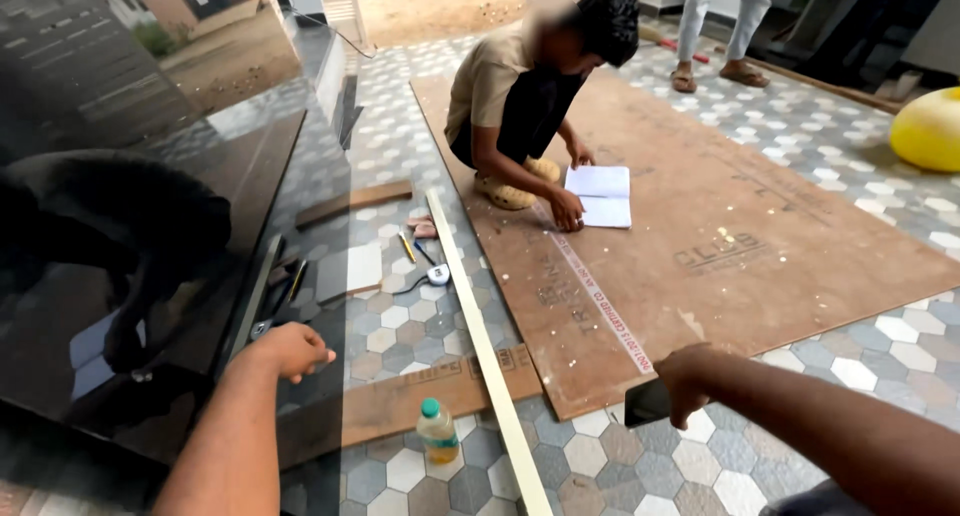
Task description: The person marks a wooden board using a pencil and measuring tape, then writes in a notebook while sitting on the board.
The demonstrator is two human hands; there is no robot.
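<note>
The right hand [683, 381], at the lower right of the frame, is closed around a dark phone [647, 403], fingers curled over its top edge so the flat black slab sticks out to the left below the knuckles. It hangs over the near corner of the big brown plywood sheet [760, 226] that fills the middle and right of the frame. The left hand [290, 349], lower left, holds nothing: its fingers are loosely curled and narrow, pointing right, just beside the edge of a glossy black panel [150, 226] that covers the left side of the frame (the panel mirrors buildings and sky).

Between the two hands a long pale strip [480, 346] runs diagonally from the upper middle down to the bottom edge. Just left of it, low in the frame, stands a small plastic bottle [437, 434] with a green cap, yellowish liquid and a pale label around its middle. It rests against a narrow brown board [400, 401] carrying printed marks. The plywood sheet bears a white printed band along its left edge and dark stamped lettering near its centre.

Higher up, a crouching person [520, 86] rests a hand on an open white notebook [602, 196] lying on the plywood. A tape measure [437, 274] and a yellow pencil [407, 247] lie on the patterned tile floor [880, 356]. A yellow ball [928, 128] sits at the right edge.
</note>
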